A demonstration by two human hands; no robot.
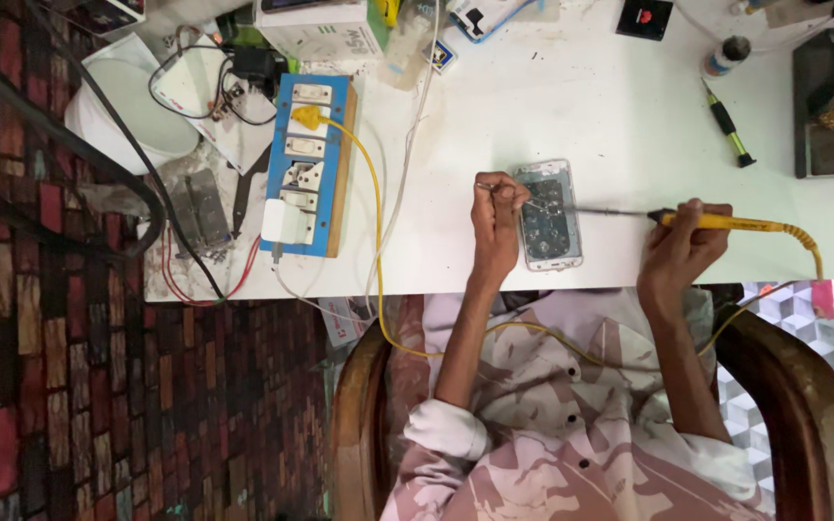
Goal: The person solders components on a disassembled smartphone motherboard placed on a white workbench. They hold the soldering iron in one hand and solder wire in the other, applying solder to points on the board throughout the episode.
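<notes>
white table (571,106); right hand (682,241) grips soldering iron (726,222), tip toward opened phone (548,214); left hand (496,217) pinches wire.

1. Left hand (496,217): over the table near its front edge, fingers curled into a loose fist, thumb and forefinger pinched together at the top.
2. Left forearm: bare, angled from the front edge up to the hand; sleeve rolled at the elbow.
3. Right hand (682,241): just past the front edge, fingers closed in a pen-like grip, knuckles facing left.
4. Right forearm: bare, rising from the lap to the wrist; wrist bent slightly inward.
</notes>
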